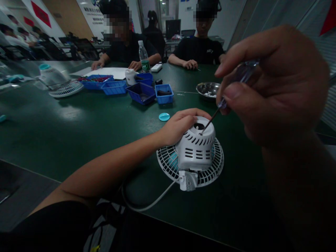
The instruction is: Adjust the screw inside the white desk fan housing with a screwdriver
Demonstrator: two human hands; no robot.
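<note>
A small white fan (pixel 194 154) lies face down on the green table (pixel 78 129), its motor housing up and its white cord trailing toward me. My left hand (pixel 181 126) wraps round the top of the housing and steadies it. My right hand (pixel 273 84), raised close to the camera, pinches a screwdriver (pixel 225 99) with a clear handle; its thin shaft slants down and its tip rests in a hole on the housing's top.
A teal round cap (pixel 164 117) lies just beyond the fan. Further back stand several blue bins (pixel 141 91), a metal bowl (pixel 208 89), a water bottle (pixel 144 56) and another fan (pixel 59 82). Two people in black sit across the table.
</note>
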